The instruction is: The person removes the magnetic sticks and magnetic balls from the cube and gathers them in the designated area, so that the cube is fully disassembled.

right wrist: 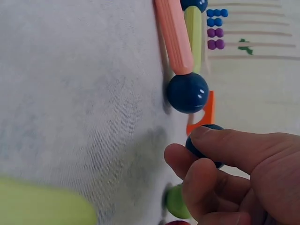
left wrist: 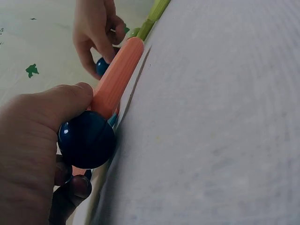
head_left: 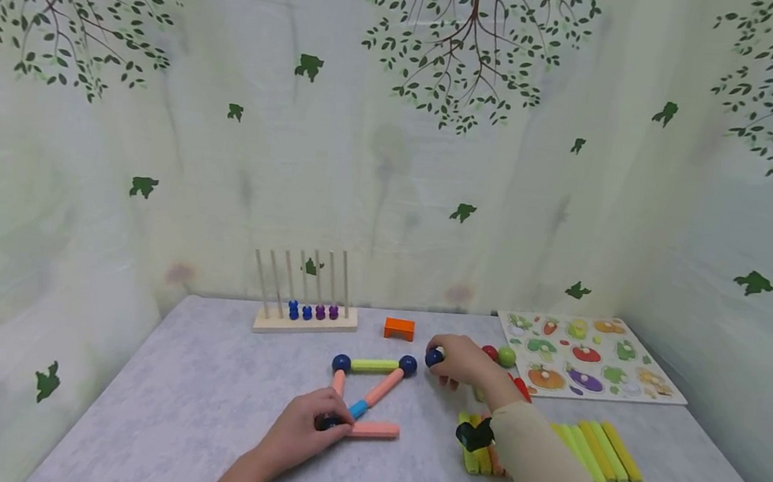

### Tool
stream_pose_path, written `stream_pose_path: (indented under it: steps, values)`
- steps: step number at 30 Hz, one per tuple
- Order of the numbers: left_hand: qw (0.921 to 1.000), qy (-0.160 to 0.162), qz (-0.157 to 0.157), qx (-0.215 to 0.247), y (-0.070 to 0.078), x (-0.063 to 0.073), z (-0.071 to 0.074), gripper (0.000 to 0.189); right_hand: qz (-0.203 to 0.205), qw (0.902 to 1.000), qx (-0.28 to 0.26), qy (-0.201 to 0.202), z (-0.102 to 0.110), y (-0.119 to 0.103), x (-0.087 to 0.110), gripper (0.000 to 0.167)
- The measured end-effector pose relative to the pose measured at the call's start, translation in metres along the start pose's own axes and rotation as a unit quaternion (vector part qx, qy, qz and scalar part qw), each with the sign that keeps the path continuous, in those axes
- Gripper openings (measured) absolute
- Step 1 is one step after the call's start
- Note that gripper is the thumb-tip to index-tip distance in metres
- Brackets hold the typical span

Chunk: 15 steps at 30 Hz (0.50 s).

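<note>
My left hand (head_left: 310,423) holds a dark blue ball (left wrist: 86,139), its thumb lying where a salmon rod (head_left: 375,430) meets the ball. From this corner another salmon rod (head_left: 338,383) and a blue stick (head_left: 358,409) run away from me. They join a figure with a lime rod (head_left: 375,365) between two more dark blue balls, the left ball (head_left: 341,363) and the right ball (right wrist: 188,93). Between thumb and fingers, my right hand (head_left: 464,361) pinches a separate dark blue ball (head_left: 434,357), just right of the figure and apart from it.
Behind stand a peg abacus (head_left: 306,321) and an orange block (head_left: 399,328). A vegetable puzzle board (head_left: 584,359) lies back right, with a green ball (head_left: 506,356) and a red ball (head_left: 490,352) by its edge. Several yellow and green rods (head_left: 602,452) lie under and beside my right forearm.
</note>
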State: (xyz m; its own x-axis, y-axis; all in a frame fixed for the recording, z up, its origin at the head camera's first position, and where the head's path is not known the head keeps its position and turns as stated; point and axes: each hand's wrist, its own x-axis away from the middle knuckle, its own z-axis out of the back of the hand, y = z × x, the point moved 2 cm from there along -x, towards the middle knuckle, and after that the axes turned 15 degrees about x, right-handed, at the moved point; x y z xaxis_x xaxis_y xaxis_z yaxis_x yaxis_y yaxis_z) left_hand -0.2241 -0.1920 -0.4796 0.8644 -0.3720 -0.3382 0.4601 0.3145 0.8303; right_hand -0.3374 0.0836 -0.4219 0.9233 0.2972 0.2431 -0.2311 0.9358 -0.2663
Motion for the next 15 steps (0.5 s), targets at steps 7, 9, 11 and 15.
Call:
stream_pose_path:
  steps: [7,9,11,15]
  values:
    - [1.0,-0.005,0.001,0.006,0.0,0.001,-0.002,0.006,-0.043,0.9986,-0.031,-0.004,-0.008,-0.003,-0.021,0.033]
    - [1.0,-0.005,0.002,0.007,0.001,0.0,-0.002,0.006,-0.053,0.9979,-0.038,0.005,-0.009,-0.004,-0.023,0.034]
    - [1.0,-0.005,0.001,0.006,0.002,0.0,-0.002,0.007,-0.06,0.997,-0.046,0.014,-0.008,-0.004,-0.023,0.036]
    - [0.9999,-0.008,0.001,0.007,0.0,0.001,0.0,0.007,-0.065,0.996,-0.056,0.025,-0.008,-0.004,-0.022,0.038]
